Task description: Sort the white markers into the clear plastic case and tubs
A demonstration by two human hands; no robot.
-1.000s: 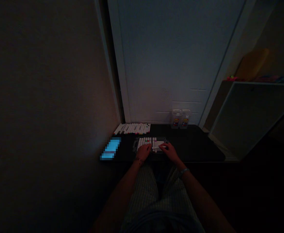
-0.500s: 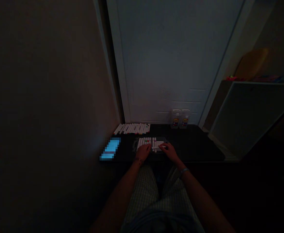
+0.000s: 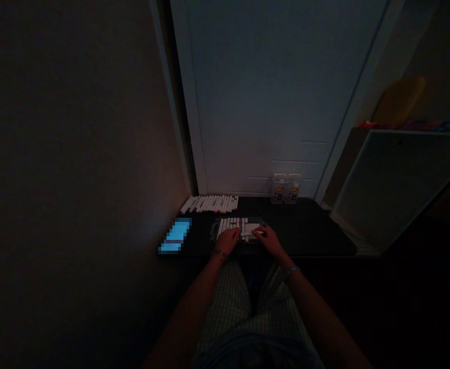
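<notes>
A white marker lies crosswise between my two hands, above an open clear plastic case. My left hand is closed at its left end, over the left half of the case. At the other end, the fingers of my right hand pinch it. Several white markers stand side by side in the case, some with coloured marks. The lower ends of some are hidden behind my left hand. A pale flat area shows in the right part of the case.
Behind the case, a row of several white markers lies along the back left of the black table. Two clear cases with labels stand against the door. A lit, pixelated screen lies at the left. A cabinet is at right.
</notes>
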